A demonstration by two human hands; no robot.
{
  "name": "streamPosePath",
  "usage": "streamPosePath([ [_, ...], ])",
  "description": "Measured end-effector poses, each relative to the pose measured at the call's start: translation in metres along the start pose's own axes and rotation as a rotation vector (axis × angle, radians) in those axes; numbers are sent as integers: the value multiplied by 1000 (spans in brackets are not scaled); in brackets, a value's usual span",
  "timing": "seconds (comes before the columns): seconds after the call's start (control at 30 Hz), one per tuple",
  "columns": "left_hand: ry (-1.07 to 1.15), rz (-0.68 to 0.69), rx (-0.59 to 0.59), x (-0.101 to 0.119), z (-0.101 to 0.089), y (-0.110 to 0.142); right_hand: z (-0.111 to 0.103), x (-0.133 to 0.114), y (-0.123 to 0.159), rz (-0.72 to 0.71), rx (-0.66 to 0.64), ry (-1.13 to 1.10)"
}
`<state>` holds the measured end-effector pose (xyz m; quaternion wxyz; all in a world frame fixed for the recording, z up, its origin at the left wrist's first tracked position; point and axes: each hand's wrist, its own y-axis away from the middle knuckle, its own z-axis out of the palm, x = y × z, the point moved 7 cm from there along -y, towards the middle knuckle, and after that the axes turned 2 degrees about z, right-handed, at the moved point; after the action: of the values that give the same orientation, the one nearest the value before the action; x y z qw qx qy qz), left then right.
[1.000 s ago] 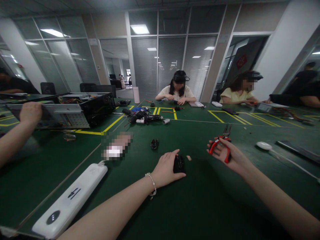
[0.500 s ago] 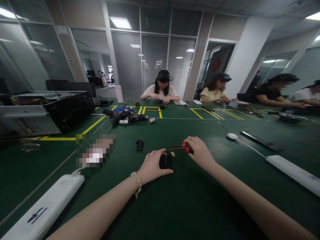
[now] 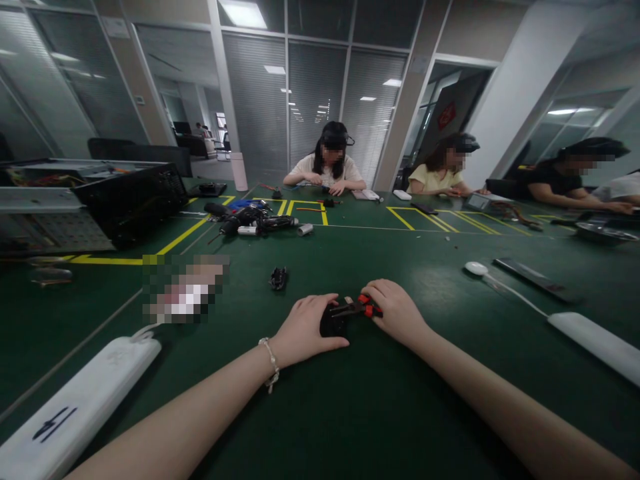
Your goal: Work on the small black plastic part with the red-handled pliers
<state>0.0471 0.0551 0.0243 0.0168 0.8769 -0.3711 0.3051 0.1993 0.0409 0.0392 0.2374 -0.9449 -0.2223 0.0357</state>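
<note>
My left hand (image 3: 311,327) is closed around a small black plastic part (image 3: 333,324), its thumb on the near side and its fingers on the far side. In my right hand (image 3: 393,308) are red-handled needle-nose pliers (image 3: 356,307). Their jaws point left and lie over the black part; whether they grip any piece of it I cannot tell. Just behind the pliers lies a small tan scrap (image 3: 349,300). A second small black part (image 3: 279,279) rests on the green table (image 3: 320,413), beyond my left hand.
A white power bank-like block (image 3: 85,393) lies at left, another white block (image 3: 595,343) at right with a cable. Tools including a drill (image 3: 240,220) are heaped farther back, near an open computer case (image 3: 95,213). Several people sit across the table.
My right hand has moved left, bringing the pliers from beside the black part to over it. My left hand keeps its hold. The camera view has tilted down slightly.
</note>
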Motion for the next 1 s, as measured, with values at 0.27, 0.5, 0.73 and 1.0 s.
streamPosePath([
  [0.27,-18,31,26,-1,-1,-1,-1,-3,-1,9,-27,47],
  [0.5,-11,11,10,1,-2,0,-2,-3,-2,3,-24,52],
  [0.73,-2,-3,-3,1,-2,0,0,-3,-2,6,-53,84],
  [1.0,-11,8,0,2,-2,1,3,-5,-2,-16,-79,138],
])
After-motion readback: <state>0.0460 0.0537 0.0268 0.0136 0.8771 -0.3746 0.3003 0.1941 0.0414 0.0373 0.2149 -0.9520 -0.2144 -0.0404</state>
